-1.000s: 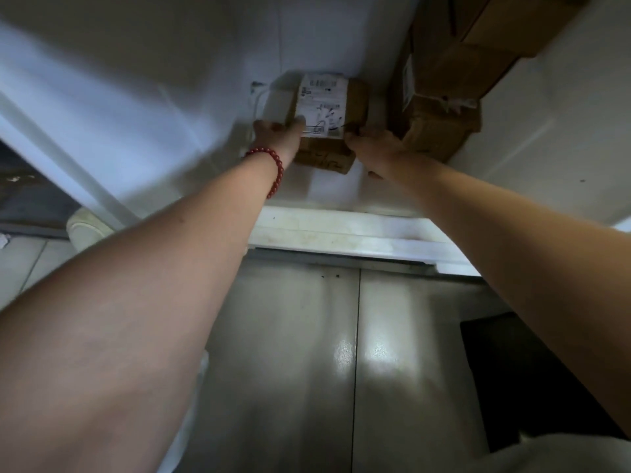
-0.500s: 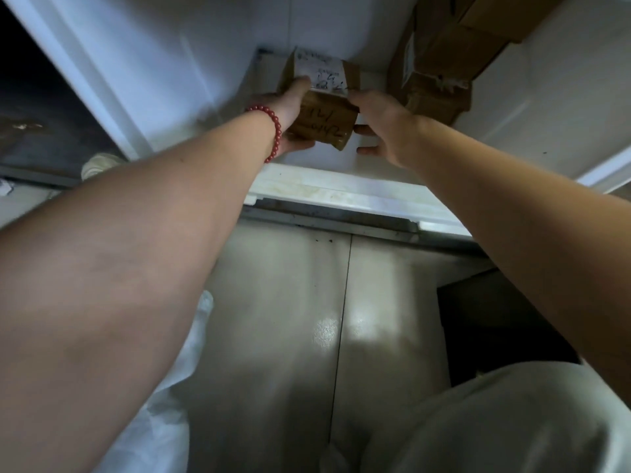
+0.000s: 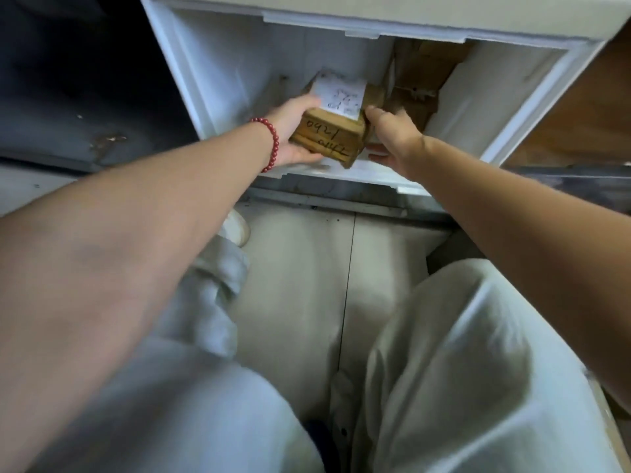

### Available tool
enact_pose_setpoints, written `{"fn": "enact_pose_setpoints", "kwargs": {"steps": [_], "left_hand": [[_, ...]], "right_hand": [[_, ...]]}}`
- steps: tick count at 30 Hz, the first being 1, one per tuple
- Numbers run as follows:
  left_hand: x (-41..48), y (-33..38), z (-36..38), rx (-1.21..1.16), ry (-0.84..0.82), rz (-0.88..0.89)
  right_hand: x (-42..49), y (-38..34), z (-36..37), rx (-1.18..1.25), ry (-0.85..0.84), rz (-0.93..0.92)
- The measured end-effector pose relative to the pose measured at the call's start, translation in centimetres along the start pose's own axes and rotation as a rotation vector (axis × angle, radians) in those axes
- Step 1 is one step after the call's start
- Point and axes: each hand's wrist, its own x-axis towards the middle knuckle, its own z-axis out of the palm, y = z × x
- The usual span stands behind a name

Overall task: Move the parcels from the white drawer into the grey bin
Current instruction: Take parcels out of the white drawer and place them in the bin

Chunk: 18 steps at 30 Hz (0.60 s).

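We hold the small brown parcel [image 3: 327,139] between both hands. The left hand [image 3: 290,134] cups its left side from beneath, and the right hand [image 3: 392,139] curls against its right side. Its long axis seems to run away from us, above the floor of the white drawer [image 3: 218,70]. The other parcels [image 3: 416,83] lie just beyond the right hand. Open room lies toward us over the drawer's front rim. We cannot place the grey bin.
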Motion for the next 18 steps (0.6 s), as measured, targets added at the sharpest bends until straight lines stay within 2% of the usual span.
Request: {"fn": "enact_pose_setpoints", "kwargs": {"steps": [6,11,15,18], "left_hand": [[-8.4,-1.7,0.3,0.111,-0.056,-0.034],[-13.3,-2.3,0.0,0.123,-0.087,-0.003],[-15.1,-3.4,-0.3,0.151,-0.042,0.057],[-15.5,-3.7,0.0,0.07,0.047,0.091]], "right_hand": [[-7.5,1.1,-1.7,0.211,0.047,-0.001],[-13.4,2.6,-3.6,0.272,-0.13,-0.02],[-16.8,4.2,-4.3,0.336,-0.093,-0.087],[-18.4,4.2,-4.0,0.37,-0.063,-0.143]]}}
